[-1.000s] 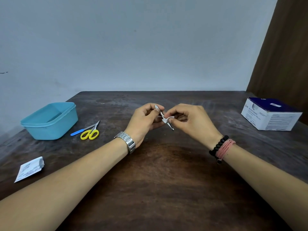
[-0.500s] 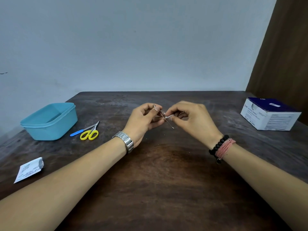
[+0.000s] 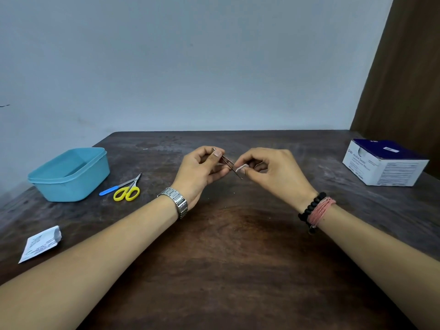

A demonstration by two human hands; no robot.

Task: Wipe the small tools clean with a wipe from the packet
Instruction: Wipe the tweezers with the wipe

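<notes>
The tweezers (image 3: 228,163) are held above the middle of the dark wooden table (image 3: 238,258), slanting down from the upper left to a tip at the lower right. My left hand (image 3: 202,172) pinches their upper end between thumb and curled fingers. My right hand (image 3: 273,172) pinches a small folded white wipe (image 3: 241,167) between thumb and forefinger, and the wipe is closed around the lower part of the tweezers, just above the tip. A metal watch (image 3: 177,202) sits on the left wrist; a black bead bracelet (image 3: 309,210) and a pink cord band (image 3: 320,210) sit on the right wrist. To the left, small yellow-handled scissors (image 3: 127,190) lie flat on the table, touching or just beside a blue-handled tool (image 3: 112,189); I cannot tell which. An open teal tub (image 3: 69,175) stands beyond them. A torn white packet (image 3: 40,244) lies near the left edge. A blue-and-white box (image 3: 385,163) stands at the far right.
</notes>
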